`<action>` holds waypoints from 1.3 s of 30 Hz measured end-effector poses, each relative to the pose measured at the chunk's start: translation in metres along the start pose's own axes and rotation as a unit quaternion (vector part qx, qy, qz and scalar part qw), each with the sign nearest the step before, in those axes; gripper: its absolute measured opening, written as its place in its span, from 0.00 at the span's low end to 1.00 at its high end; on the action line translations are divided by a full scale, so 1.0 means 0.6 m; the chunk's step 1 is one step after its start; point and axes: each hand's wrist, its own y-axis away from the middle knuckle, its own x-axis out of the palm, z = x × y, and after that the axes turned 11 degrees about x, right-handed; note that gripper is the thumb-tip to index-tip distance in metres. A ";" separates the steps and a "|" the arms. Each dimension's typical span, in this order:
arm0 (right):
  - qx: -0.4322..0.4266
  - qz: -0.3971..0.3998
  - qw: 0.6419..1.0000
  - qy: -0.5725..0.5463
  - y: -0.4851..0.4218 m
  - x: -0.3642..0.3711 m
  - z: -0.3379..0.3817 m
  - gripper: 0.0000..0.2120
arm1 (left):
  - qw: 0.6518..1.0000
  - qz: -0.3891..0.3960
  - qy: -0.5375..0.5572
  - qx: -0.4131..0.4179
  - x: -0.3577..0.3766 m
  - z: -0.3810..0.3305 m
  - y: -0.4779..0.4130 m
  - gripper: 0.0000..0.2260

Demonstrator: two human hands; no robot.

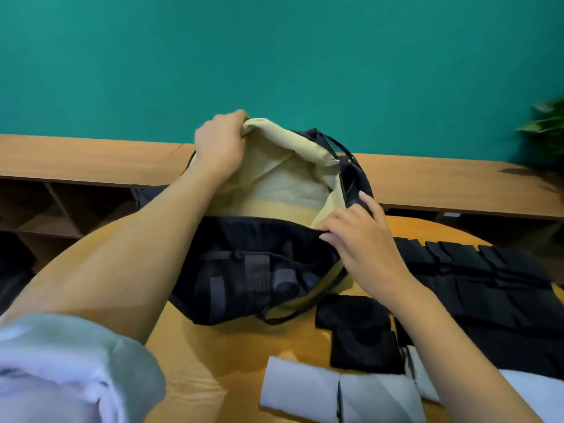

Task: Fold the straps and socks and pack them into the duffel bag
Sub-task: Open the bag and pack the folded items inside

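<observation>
The left hand (221, 145) is gripping the far rim of the duffel bag (244, 279) and the right hand (363, 239) is pinching its near rim, apparently to spread the mouth for packing. Folded socks (354, 314) are lying below the right wrist, straps (488, 285) to its right.

Teal wall (274, 56) behind; long wooden shelf (91, 158) with open cubbies (61, 206) below; round wooden desk (232, 349); green plant (546, 129) far right

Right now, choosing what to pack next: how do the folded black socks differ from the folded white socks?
The folded black socks are dark, staggered, beside the black duffel bag; the folded white socks are pale, side by side, farther from it. Both lie on the wooden table.
</observation>
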 end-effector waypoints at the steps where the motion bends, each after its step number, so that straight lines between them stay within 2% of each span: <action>1: 0.017 0.000 1.000 -0.002 0.019 0.003 -0.010 0.04 | 1.000 0.023 0.006 0.015 0.023 -0.015 0.004 0.09; 3: 0.041 0.028 0.999 0.011 0.063 0.021 -0.028 0.10 | 0.995 0.082 0.033 0.050 0.079 -0.039 0.024 0.09; 6: 0.054 0.140 0.987 0.052 0.138 0.072 -0.051 0.16 | 0.981 0.162 0.095 0.050 0.156 -0.055 0.070 0.14; 8: 0.056 0.173 0.982 0.056 0.176 0.098 -0.062 0.17 | 0.976 0.163 0.144 0.024 0.183 -0.054 0.090 0.14; 10: 0.060 0.184 0.981 0.012 0.192 0.104 -0.072 0.15 | 0.969 0.132 0.210 -0.002 0.191 -0.051 0.096 0.13; 12: 0.065 0.154 0.983 -0.076 0.187 0.093 -0.079 0.15 | 0.959 0.115 0.260 -0.006 0.186 -0.049 0.096 0.14; 14: 0.082 0.080 0.984 -0.136 0.173 0.077 -0.100 0.18 | 0.956 0.110 0.271 0.000 0.180 -0.045 0.096 0.14; 16: 0.121 0.024 0.983 -0.135 0.158 0.062 -0.139 0.19 | 0.961 0.092 0.261 0.001 0.175 -0.038 0.096 0.13; 18: 0.177 0.028 0.979 -0.103 0.147 0.054 -0.188 0.19 | 0.967 0.066 0.246 -0.004 0.169 -0.025 0.094 0.12; 20: 0.226 0.078 0.968 -0.072 0.137 0.055 -0.239 0.20 | 0.970 0.047 0.240 -0.014 0.163 -0.008 0.090 0.12; 23: 0.250 0.169 0.953 -0.032 0.105 0.061 -0.298 0.25 | 0.967 0.029 0.250 -0.037 0.159 0.016 0.078 0.13; 28: 0.232 0.322 0.918 -0.002 0.029 0.090 -0.359 0.45 | 0.969 0.000 0.235 -0.070 0.165 0.025 0.067 0.11; 31: 0.240 0.401 0.884 0.028 0.000 0.116 -0.381 0.52 | 0.970 0.013 0.236 -0.057 0.172 0.023 0.064 0.12; 34: 0.257 0.431 0.863 0.057 -0.006 0.144 -0.389 0.48 | 0.969 0.033 0.245 -0.016 0.177 0.025 0.062 0.12; 39: 0.348 0.430 0.832 0.036 -0.011 0.180 -0.387 0.54 | 0.967 0.051 0.250 0.007 0.185 0.031 0.067 0.14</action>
